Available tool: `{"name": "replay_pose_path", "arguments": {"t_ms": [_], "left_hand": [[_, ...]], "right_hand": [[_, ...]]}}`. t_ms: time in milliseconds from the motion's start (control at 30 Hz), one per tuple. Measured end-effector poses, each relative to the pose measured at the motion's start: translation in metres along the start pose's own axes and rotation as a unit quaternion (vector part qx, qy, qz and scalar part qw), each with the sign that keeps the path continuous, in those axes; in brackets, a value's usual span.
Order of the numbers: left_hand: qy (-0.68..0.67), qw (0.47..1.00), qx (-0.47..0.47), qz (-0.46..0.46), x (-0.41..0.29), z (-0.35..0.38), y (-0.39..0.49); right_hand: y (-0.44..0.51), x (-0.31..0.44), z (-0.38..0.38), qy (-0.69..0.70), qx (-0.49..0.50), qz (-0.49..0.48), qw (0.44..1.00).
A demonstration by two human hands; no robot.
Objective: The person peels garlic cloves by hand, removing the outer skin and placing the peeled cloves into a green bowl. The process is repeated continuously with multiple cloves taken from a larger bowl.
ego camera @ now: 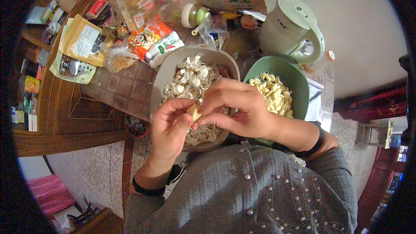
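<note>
Between its thumb and fingers my left hand (172,125) holds a garlic clove (194,112), partly bared and pale yellow. My right hand (239,109) has its thumb and bent fingers at the clove's right side; whether they pinch it is hard to tell. Both hands are over a round beige bowl (159,86) holding garlic bulbs and papery skins (191,74). To the right, partly behind my right forearm, a green plastic basin (300,84) contains many peeled garlic cloves (276,92).
Behind the green basin stands a pale green kettle (286,26). Snack packets (151,39), a clear jar and a green-and-white bottle (195,15) crowd the table's back. A brown paper pouch (83,40) lies at left, beside wooden shelving (65,113). Papers with a pen (314,96) are at right.
</note>
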State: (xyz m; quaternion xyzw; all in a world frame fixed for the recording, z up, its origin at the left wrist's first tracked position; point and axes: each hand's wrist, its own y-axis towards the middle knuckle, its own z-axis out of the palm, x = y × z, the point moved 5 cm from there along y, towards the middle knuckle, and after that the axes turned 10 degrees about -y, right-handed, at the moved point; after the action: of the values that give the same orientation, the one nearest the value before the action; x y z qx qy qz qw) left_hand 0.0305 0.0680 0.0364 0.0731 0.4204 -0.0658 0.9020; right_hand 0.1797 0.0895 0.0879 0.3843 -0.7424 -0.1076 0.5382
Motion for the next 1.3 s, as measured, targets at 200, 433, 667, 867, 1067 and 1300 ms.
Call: {"name": "replay_pose_path", "arguments": {"t_ms": [200,433,667,867,1067,1300], "left_hand": [[0.04,0.999,0.003,0.027,-0.006,-0.002,0.0],[0.065,0.997,0.022,0.023,-0.009,-0.003,0.001],[-0.025,0.999,-0.023,-0.008,0.001,-0.004,0.0],[-0.003,1.0,0.016,-0.007,0.0,-0.005,0.001],[-0.059,0.997,-0.058,-0.007,-0.002,-0.016,0.004],[0.167,0.984,-0.031,0.054,-0.007,-0.013,0.003]], "right_hand": [[0.007,0.004,0.002,-0.044,0.028,-0.02,0.998],[0.004,0.002,0.004,-0.101,0.036,-0.061,0.992],[0.0,0.0,0.0,-0.045,-0.003,-0.036,0.998],[-0.002,0.009,-0.001,-0.145,-0.004,-0.146,0.979],[-0.013,0.005,0.015,-0.139,0.147,-0.161,0.966],[-0.007,-0.021,0.009,-0.035,0.041,0.125,0.991]]}}
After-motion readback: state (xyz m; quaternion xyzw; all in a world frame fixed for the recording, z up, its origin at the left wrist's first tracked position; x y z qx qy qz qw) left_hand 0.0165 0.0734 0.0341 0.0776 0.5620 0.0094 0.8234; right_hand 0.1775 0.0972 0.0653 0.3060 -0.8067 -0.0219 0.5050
